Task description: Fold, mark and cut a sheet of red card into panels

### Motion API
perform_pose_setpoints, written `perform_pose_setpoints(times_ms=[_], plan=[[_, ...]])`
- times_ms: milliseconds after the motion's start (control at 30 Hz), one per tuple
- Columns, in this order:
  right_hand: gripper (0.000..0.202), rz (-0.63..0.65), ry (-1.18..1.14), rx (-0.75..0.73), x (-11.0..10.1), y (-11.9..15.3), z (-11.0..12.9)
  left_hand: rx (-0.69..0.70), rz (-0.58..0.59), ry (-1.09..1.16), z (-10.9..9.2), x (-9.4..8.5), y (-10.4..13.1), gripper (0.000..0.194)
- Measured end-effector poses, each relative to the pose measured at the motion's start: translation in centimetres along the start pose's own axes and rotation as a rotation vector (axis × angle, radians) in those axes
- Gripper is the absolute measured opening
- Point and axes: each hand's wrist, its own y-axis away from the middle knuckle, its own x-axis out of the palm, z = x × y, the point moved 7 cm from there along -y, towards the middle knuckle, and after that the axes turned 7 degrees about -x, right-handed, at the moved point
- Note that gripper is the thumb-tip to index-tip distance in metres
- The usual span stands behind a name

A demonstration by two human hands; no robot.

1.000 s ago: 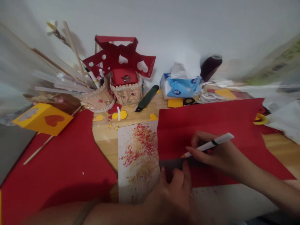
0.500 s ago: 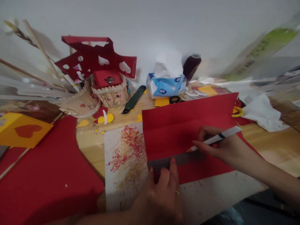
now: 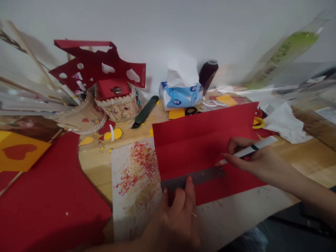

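A sheet of red paper (image 3: 183,147), creased lengthwise with its far part tilted up, lies on a pale board (image 3: 136,218). Across the paper runs a dark, see-through ruler (image 3: 203,176). My left hand (image 3: 174,215) holds the ruler down, its bent fingers pressing on the near edge at the left half. In my right hand (image 3: 252,157) a white pencil (image 3: 245,151) is pinched between thumb and fingers. The pencil's point is at the paper, just above the ruler's right end. Whether a line is drawn there I cannot make out.
Behind the paper stand a tissue pack (image 3: 181,96), a dark thread spool (image 3: 208,73) and yellow-handled scissors (image 3: 258,122). A green utility knife (image 3: 145,112) lies beside a decorated wooden basket (image 3: 119,106). More red paper (image 3: 52,189) and a yellow paper piece (image 3: 23,150) lie left.
The pencil tip has moved right along the ruler to near its end. The left hand stays on the ruler. The whole view has shifted slightly.
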Motion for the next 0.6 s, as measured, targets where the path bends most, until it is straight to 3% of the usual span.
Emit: perform_pose_setpoints(times_ms=[333,467,600], plan=[[0.026,-0.028,0.08,-0.062,-0.6,0.0,0.5,0.004,-0.029,0.009,-0.1,0.0,-0.2,0.03],[0.026,-0.304,0.154,-0.118,-3.8,1.3,1.4,-0.001,-0.114,0.019,-0.3,-0.8,0.0,0.031],[0.02,-0.611,0.109,-0.009,-6.2,5.0,-0.3,0.075,-0.223,0.074,-0.7,-1.7,0.7,0.036]])
